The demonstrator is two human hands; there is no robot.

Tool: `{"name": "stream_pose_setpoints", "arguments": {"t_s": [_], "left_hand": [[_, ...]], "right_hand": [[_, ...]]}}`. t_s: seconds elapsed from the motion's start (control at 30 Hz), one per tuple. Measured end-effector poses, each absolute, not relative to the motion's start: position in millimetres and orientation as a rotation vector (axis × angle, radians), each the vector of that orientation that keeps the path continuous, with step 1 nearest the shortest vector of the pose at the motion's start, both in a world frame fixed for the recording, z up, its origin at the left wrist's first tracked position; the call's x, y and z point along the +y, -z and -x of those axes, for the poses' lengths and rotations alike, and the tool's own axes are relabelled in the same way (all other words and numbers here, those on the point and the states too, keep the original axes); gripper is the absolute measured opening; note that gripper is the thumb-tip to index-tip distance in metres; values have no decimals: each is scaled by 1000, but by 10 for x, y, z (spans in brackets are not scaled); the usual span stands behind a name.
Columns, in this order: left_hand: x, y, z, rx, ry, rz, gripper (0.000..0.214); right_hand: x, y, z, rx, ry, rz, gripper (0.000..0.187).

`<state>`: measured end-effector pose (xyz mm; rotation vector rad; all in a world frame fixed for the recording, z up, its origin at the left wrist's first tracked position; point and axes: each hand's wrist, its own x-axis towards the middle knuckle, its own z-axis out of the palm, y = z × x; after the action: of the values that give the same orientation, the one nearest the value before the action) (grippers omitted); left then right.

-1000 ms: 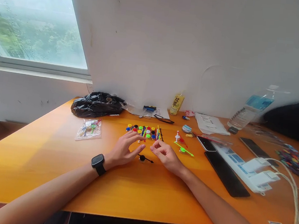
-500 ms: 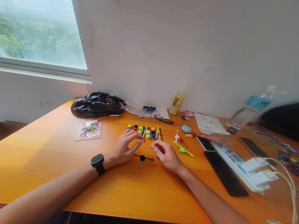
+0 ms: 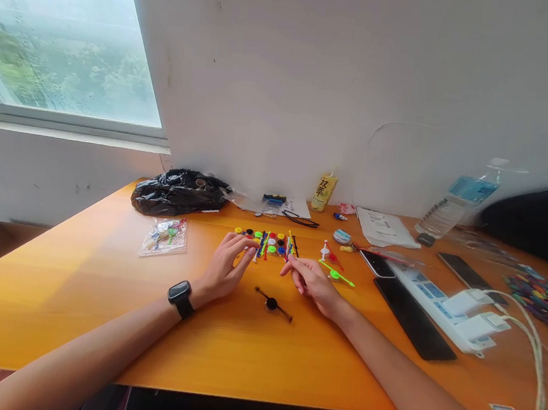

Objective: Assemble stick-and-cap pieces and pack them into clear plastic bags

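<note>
A black arrow spinner point(image 3: 271, 304) with a round hub lies at a slant on the table, apart from both hands; its tips are slightly blurred. To its upper left hovers my left hand point(image 3: 226, 266), open, fingers stretched to the right, a dark watch on the wrist. My right hand point(image 3: 312, 281) is at the spinner's upper right, with nothing seen in it; index finger and thumb reach forward, the other fingers bent. Beyond the hands sit rows of coloured round bases point(image 3: 273, 242) and loose plastic arrows point(image 3: 264, 244). A green arrow spinner point(image 3: 335, 275) lies right of my right hand.
A clear packet of coloured parts point(image 3: 165, 236) and a black plastic bag point(image 3: 180, 193) lie left. On the right are a phone point(image 3: 376, 264), a black flat slab point(image 3: 411, 317), a power strip point(image 3: 433, 300) with cables and a water bottle point(image 3: 460, 202). A yellow bottle point(image 3: 323, 192) stands by the wall.
The black spinner has turned from nearly level to slanting down rightward, and has shifted slightly right and nearer. My right hand has moved a little right, its fingers repositioned; my left hand has barely moved.
</note>
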<state>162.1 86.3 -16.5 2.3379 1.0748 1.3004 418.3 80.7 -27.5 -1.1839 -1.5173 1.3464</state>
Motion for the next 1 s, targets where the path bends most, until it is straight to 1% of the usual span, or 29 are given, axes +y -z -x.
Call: {"name": "stream_pose_setpoints", "arguments": {"t_s": [0.27, 0.53, 0.73, 1.0], "left_hand": [[890, 187, -1632, 1040, -1247, -2355, 21], [846, 123, -1640, 865, -1130, -2459, 22], [851, 134, -1651, 865, -1121, -2468, 25], [861, 139, -1659, 883, -1132, -2468, 27]], "right_hand": [[803, 270, -4136, -1517, -1346, 1176, 51], [808, 279, -4137, -1539, -1308, 1177, 48], [800, 279, -4132, -1569, -1301, 1190, 48], [793, 301, -4141, -1657, -1209, 1156, 43]]}}
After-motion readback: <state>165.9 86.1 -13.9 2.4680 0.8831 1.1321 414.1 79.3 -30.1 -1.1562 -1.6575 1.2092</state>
